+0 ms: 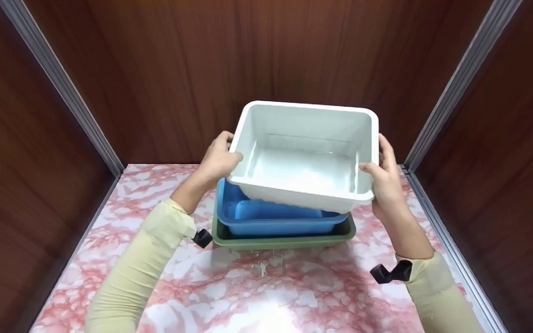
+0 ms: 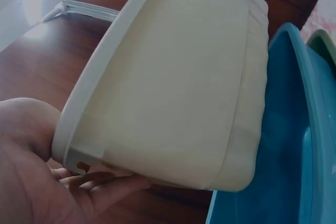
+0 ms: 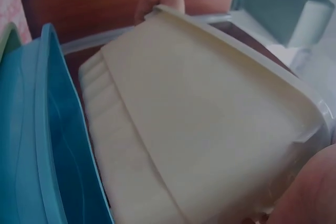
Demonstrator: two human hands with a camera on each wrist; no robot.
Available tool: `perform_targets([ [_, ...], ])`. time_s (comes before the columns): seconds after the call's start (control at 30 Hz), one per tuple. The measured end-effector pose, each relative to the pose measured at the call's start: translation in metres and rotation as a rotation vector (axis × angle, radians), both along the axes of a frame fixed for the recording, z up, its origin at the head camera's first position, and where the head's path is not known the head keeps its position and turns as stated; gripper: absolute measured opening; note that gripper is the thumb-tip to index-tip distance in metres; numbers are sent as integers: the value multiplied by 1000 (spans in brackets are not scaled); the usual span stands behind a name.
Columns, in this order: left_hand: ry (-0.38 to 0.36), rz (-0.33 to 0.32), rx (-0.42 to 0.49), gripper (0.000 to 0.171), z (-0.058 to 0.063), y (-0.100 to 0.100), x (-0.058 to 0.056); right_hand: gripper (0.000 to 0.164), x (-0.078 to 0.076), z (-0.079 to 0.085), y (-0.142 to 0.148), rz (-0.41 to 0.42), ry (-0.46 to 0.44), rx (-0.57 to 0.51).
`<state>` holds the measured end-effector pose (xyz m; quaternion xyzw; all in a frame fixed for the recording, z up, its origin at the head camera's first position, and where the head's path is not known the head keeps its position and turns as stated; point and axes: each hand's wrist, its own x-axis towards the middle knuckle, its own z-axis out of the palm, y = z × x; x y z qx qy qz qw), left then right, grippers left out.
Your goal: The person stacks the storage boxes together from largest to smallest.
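A white plastic basin (image 1: pixel 303 169), rectangular with a rolled rim, is held up and tilted with its inside facing the head camera. My left hand (image 1: pixel 220 157) grips its left rim, thumb over the edge and fingers beneath, as the left wrist view also shows. On the opposite side my right hand (image 1: pixel 387 178) holds the right rim, thumb inside and fingers outside. Below it a blue basin (image 1: pixel 285 226) sits inside a green basin (image 1: pixel 285 243) on the table. The white basin overlaps the blue one's back part and hides it in the head view.
The table (image 1: pixel 271 286) has a red and white marbled top. Brown wood-grain panels (image 1: pixel 266 55) stand behind and on both sides, with metal strips (image 1: pixel 63 88) at the corners. Black wrist mounts (image 1: pixel 391 272) project from the sleeves.
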<state>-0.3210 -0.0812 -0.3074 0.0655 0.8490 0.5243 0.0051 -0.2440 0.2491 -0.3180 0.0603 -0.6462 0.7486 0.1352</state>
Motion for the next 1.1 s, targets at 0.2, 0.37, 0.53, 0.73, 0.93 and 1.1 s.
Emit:
perform_targets([
  [0.2, -9, -4, -58, 60, 1, -11, 6, 78, -13, 1, -4, 77, -36, 48],
  [0.37, -8, -15, -62, 70, -1, -16, 11, 79, -22, 3, -4, 128, -90, 113],
  [0.53, 7, -29, -56, 69, -5, -19, 12, 82, -29, 3, -1, 150, -153, 166],
  [0.73, 10, -38, -51, 67, -17, -21, 11, 84, -36, -2, 2, 163, -228, 243],
  [0.93, 24, -42, -33, 65, -29, -24, 10, 87, -41, -5, 3, 156, -294, 323],
  [1.1, 9, -51, -13, 65, -38, -23, 9, 87, -45, -11, 4, 141, -325, 402],
])
